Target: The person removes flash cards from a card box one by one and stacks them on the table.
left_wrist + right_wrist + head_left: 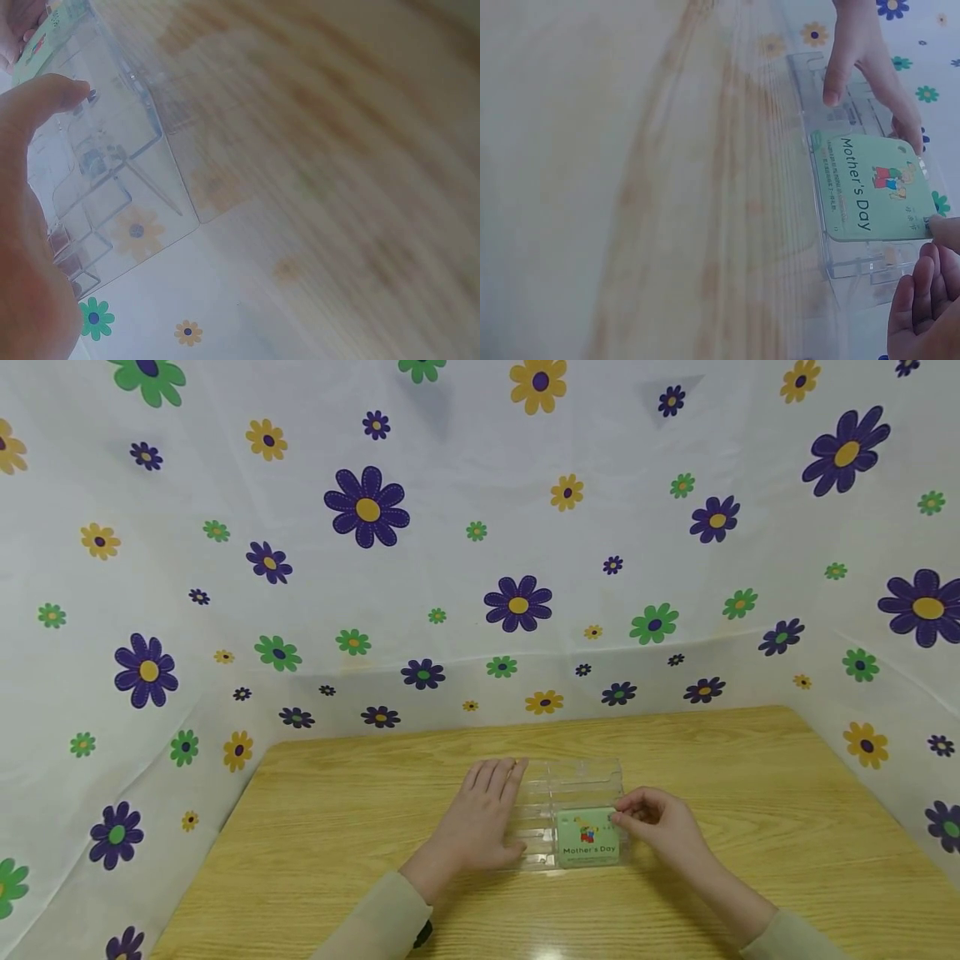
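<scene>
A clear plastic tiered card rack [536, 793] stands on the wooden table. A green card printed "Mother's Day" [588, 847] sits upright in its front tier, right of the middle. My right hand [667, 827] pinches this card at its upper right corner, thumb in front, as the right wrist view shows with the card [877, 187] leaning in the rack. My left hand [483, 818] lies across the rack's left part with its fingers straight. In the left wrist view the thumb [64, 94] rests on the clear plastic near the front edge.
The wooden table [337, 827] extends around the rack on all sides. A white cloth with purple, green and yellow flowers [450, 568] hangs behind the table and along both sides.
</scene>
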Motion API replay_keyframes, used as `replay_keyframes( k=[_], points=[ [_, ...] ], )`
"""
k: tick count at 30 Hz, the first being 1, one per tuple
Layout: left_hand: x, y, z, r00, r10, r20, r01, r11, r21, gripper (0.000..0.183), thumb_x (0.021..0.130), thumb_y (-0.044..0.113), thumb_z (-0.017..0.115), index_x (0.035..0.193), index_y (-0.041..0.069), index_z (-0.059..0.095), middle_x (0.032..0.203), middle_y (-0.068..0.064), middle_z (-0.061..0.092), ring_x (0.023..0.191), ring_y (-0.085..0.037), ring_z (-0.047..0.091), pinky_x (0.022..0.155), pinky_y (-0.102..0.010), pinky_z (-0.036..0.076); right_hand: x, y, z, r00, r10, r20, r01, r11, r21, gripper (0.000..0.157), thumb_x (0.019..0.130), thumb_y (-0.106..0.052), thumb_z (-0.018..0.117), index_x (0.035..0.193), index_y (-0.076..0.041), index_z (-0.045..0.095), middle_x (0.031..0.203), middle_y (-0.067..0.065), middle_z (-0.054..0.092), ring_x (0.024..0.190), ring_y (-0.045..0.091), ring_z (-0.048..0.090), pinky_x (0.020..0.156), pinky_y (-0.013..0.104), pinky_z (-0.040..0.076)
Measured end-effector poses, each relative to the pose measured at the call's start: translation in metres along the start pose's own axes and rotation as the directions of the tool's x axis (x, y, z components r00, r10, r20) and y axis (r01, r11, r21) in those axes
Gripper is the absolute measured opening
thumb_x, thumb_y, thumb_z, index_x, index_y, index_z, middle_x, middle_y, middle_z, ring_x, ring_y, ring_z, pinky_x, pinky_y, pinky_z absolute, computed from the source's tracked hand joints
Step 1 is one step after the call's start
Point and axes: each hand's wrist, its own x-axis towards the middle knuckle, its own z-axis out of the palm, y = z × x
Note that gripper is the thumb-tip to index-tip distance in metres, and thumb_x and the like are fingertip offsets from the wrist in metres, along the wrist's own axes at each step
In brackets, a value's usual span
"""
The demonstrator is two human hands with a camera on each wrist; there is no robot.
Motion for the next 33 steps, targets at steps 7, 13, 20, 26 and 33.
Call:
replay_keyframes(
  k=[7,13,20,26,33],
  points=[
    [0.0,0.0,0.0016,1.0,0.001,-0.004,-0.001,1.0,-0.005,0.116,0.083,0.062,0.076,0.167,0.005,0.02,0.163,-0.013,0.04,0.148,-0.031,0.041,0.13,-0.049,0.031,0.0003,0.0022,0.0012,1.0,-0.01,-0.014,0.01,1.0,-0.006,0.013,0.092,-0.003,0.079,0.102,0.005,0.073,0.088,0.002,0.074,0.074,0.003,0.059,0.067,0.02,0.052],
    [-0.0002,0.0,0.0021,1.0,-0.003,0.001,0.003,1.0,-0.004,0.118,0.083,0.063,0.077,0.168,0.005,0.019,0.163,-0.013,0.039,0.148,-0.031,0.04,0.13,-0.049,0.031,-0.0007,0.0017,0.0021,0.999,-0.024,-0.023,0.024,1.0,0.006,0.013,0.092,-0.003,0.079,0.101,0.004,0.074,0.086,-0.002,0.073,0.074,0.003,0.06,0.068,0.02,0.053],
    [-0.0001,-0.0002,0.0025,1.0,-0.007,0.007,0.007,1.0,-0.018,0.118,0.083,0.063,0.077,0.168,0.006,0.018,0.164,-0.013,0.038,0.149,-0.031,0.039,0.13,-0.05,0.03,-0.0008,0.0008,0.0016,1.0,-0.022,-0.02,0.022,1.0,-0.003,0.012,0.093,-0.004,0.078,0.102,0.004,0.075,0.091,0.006,0.075,0.076,0.003,0.06,0.07,0.02,0.054],
    [0.0004,-0.0004,0.003,1.0,-0.01,0.015,0.01,1.0,-0.02,0.117,0.084,0.063,0.075,0.168,0.006,0.017,0.165,-0.013,0.037,0.15,-0.032,0.038,0.131,-0.05,0.028,-0.0001,-0.0001,0.0002,1.0,-0.017,-0.015,0.017,1.0,-0.023,0.013,0.094,-0.005,0.077,0.103,0.004,0.076,0.095,0.011,0.076,0.077,0.003,0.061,0.072,0.019,0.054],
    [0.0,-0.0002,0.0016,1.0,-0.01,0.016,0.01,1.0,-0.013,0.118,0.084,0.063,0.075,0.168,0.006,0.017,0.165,-0.014,0.037,0.15,-0.032,0.038,0.131,-0.05,0.029,0.0006,-0.0015,-0.0007,1.0,-0.011,-0.022,0.011,1.0,0.0,0.013,0.095,-0.004,0.076,0.104,0.005,0.076,0.099,0.011,0.076,0.081,0.002,0.063,0.076,0.019,0.055]
  ],
)
